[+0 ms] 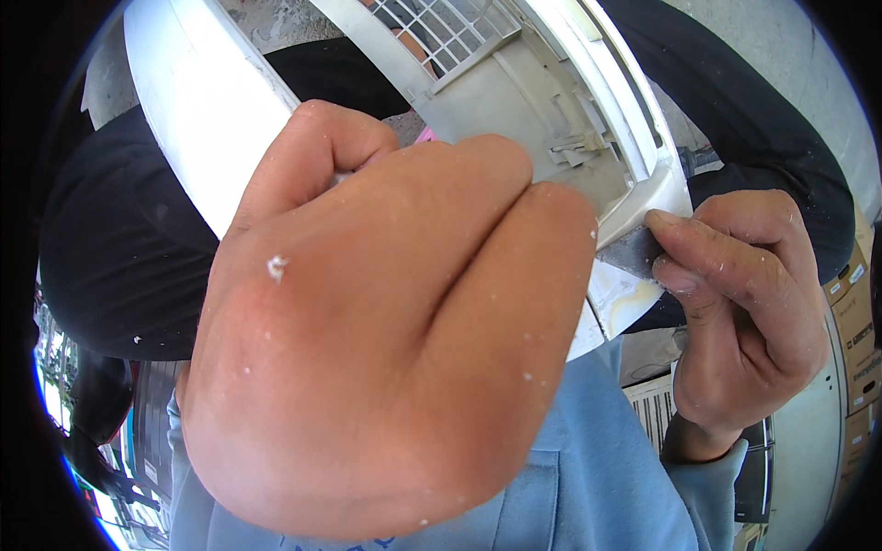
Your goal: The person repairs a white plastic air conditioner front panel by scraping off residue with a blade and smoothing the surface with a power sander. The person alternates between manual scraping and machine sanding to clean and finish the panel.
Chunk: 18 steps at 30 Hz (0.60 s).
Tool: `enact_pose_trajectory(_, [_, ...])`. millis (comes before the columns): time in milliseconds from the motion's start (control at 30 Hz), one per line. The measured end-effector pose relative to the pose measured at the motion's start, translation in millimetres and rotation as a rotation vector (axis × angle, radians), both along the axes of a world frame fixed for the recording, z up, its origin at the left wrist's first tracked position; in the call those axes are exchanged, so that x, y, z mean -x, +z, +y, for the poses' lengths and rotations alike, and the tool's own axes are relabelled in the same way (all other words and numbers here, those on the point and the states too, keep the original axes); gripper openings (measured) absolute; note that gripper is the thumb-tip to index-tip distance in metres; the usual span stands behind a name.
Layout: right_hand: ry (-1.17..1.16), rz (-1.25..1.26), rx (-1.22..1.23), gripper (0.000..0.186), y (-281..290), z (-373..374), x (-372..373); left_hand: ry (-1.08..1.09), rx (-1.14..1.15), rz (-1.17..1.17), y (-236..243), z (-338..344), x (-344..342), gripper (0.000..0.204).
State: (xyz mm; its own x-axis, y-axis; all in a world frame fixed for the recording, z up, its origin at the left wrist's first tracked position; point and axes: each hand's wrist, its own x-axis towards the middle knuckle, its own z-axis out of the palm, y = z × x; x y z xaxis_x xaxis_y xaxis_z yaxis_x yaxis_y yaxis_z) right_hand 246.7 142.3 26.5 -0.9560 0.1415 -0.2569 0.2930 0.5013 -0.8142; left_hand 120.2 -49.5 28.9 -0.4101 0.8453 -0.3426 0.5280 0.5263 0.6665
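Observation:
My left hand [395, 303] is a closed fist close to the view, its back turned up and dotted with white specks. Its curled fingers hide whatever they hold. Under and beyond it lies a large white plastic casing [197, 101], apparently with a grille [441, 37] at the top and a hollow inner side. At the right, my right hand [753, 303] pinches a small flat dark grey piece [630, 253] between thumb and fingers. That piece lies against the casing's near right corner, beside a yellowish stain [634, 298]. Its exact kind is unclear.
Black-trousered legs [119, 239] are spread on both sides of the casing, and a light blue top [597, 441] shows below. Cardboard boxes [859, 340] are stacked at the far right. Concrete floor [772, 55] shows at the upper right.

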Motion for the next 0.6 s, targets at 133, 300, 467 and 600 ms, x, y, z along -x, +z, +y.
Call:
enact_pose_trajectory(133, [-0.001, -0.021, -0.020, 0.019, 6.9, 1.2, -3.8, -0.008, 0.022, -0.032, 4.8, 5.1, 3.6, 0.008])
enact_pose_trajectory(300, [-0.086, -0.118, -0.048, 0.021, 20.2, -8.4, -9.8, -0.037, 0.019, -0.056, 5.5, 7.3, 3.8, 0.009])
enact_pose_trajectory(467, [-0.117, -0.128, -0.043, 0.020, 21.2, -10.3, -14.5, -0.008, -0.011, -0.007, 2.6, 4.8, -2.1, 0.012])
enact_pose_trajectory(600, [-0.143, -0.105, -0.046, 0.020, 16.6, -12.8, -12.6, 0.016, -0.057, -0.016, -1.5, 7.9, -1.1, 0.013])
